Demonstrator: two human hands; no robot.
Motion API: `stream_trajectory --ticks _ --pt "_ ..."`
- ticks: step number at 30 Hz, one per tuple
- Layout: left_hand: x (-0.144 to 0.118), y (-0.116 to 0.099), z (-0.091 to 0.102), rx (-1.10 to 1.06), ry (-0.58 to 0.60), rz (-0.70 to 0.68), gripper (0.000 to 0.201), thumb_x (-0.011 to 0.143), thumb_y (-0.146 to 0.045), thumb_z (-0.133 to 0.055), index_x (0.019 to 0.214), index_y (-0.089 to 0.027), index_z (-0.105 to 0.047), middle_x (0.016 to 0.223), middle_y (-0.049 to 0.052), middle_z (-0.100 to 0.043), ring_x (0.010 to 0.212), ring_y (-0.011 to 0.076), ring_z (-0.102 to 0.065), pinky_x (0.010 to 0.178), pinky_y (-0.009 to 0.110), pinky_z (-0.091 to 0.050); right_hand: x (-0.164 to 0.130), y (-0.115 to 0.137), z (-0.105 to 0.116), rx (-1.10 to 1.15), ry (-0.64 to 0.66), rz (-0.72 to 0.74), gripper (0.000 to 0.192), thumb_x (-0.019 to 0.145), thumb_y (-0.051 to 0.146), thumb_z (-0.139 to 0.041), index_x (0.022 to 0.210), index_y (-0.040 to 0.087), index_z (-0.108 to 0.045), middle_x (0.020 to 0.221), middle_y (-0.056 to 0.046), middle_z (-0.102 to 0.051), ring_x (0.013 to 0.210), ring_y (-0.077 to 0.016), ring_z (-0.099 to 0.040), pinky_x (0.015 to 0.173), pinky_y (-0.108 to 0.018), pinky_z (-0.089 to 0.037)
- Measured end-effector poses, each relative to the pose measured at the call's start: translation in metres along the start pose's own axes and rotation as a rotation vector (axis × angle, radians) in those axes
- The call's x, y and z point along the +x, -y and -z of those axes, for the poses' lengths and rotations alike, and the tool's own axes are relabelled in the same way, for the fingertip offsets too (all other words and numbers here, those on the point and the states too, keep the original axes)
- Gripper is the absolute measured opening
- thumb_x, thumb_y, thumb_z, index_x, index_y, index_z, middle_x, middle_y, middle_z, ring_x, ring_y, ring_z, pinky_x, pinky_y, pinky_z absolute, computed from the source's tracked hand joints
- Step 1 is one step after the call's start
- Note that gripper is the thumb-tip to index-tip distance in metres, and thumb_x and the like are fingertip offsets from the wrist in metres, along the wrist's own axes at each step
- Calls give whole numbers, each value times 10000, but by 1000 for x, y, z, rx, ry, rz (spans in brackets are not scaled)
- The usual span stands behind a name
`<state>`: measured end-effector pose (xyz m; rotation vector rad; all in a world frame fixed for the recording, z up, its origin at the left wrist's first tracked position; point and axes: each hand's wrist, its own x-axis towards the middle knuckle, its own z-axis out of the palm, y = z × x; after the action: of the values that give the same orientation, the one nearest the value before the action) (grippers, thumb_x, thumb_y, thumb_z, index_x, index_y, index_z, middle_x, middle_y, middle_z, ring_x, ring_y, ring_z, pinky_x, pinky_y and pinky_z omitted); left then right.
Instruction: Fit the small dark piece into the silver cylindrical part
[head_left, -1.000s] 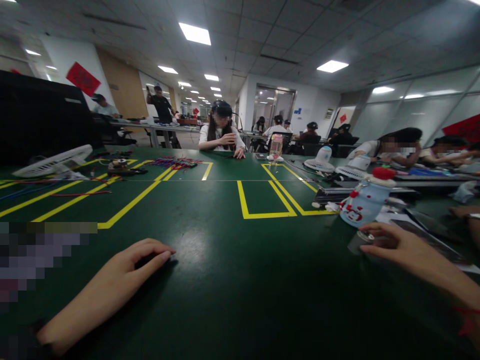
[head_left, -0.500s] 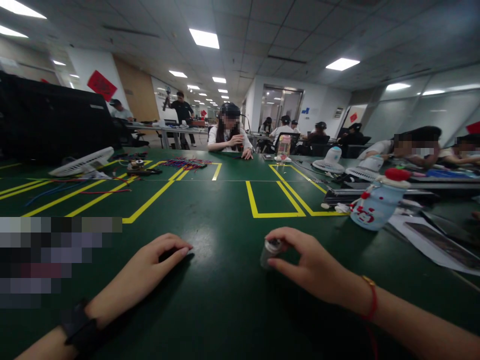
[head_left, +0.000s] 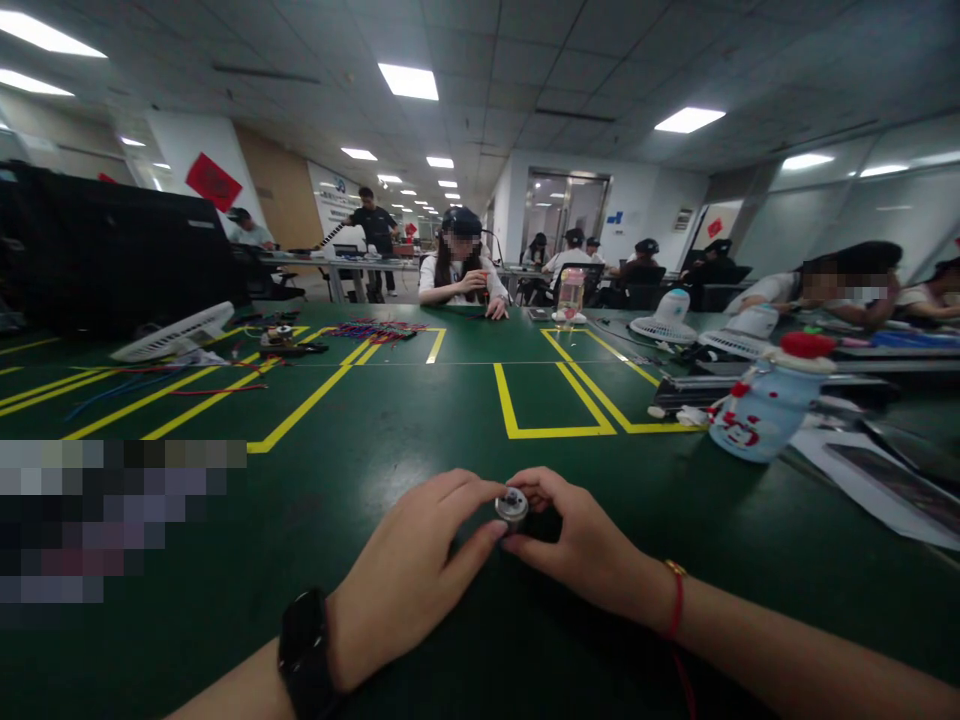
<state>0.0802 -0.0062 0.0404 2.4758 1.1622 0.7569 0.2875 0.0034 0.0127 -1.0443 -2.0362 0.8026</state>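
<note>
Pinching a small metal cylinder (head_left: 511,512) from opposite sides, the left hand (head_left: 405,570) and the right hand (head_left: 592,545) meet above the green table (head_left: 637,490). The cylinder sits between the two pairs of fingertips, its round end with a dark centre turned up; whether its base touches the table cannot be told. The left thumb and forefinger are clamped on its left side, the right thumb and forefinger on its right. Behind the left fingers, a black watch (head_left: 306,650) circles the wrist; behind the right fingers, a red string bracelet (head_left: 678,610) circles the other. Straight beyond the fingertips lies a yellow tape outline (head_left: 559,433). Farther off to the right of the fingers stands a light blue bottle (head_left: 772,405) with a red top, near a white sheet of paper (head_left: 825,455) bearing a dark flat object (head_left: 892,480). Well beyond the fingers, to the left, is a heap of coloured wires (head_left: 382,328); across the table sits a person in a dark cap (head_left: 462,222).
</note>
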Motion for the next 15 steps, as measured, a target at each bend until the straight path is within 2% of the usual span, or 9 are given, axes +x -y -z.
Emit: stream_trajectory --ticks 2,5,8,11,15 --pt "13 -9 -5 -105 -37 26 174 919 -245 -507 1017 -258 -650 995 17 -651 905 180 -594 797 316 -473 1 1 0 -8 -3 9 396 746 210 -682 1108 222 -523 1032 13 -630 921 -105 -595 825 -247 -476" --pt "26 -10 -4 -206 -108 73 153 900 -239 -539 855 -223 -684 907 19 -648 861 171 -597 770 297 -472 2 3 1 -21 12 0 405 748 214 -678 1121 224 -519 1047 13 -625 927 -107 -587 832 -250 -467" --pt "26 -3 1 -261 -171 126 168 905 -286 -539 892 -233 -698 934 21 -648 881 176 -597 775 302 -472 1 4 4 -47 37 -12 383 746 201 -662 1100 223 -517 1027 14 -621 910 -110 -581 813 -254 -464" --pt "18 8 2 -262 -122 175 176 899 -322 -553 925 -254 -714 949 18 -648 898 181 -596 804 317 -471 -1 5 8 -88 55 -47 330 741 194 -642 1042 216 -508 951 18 -612 836 -110 -571 740 -251 -461" --pt "8 25 -12 -144 7 167 142 869 -314 -604 906 -294 -740 999 11 -652 957 200 -582 864 360 -446 -3 6 11 -130 66 -67 322 735 181 -617 1029 213 -489 923 16 -595 798 -109 -556 696 -246 -452"
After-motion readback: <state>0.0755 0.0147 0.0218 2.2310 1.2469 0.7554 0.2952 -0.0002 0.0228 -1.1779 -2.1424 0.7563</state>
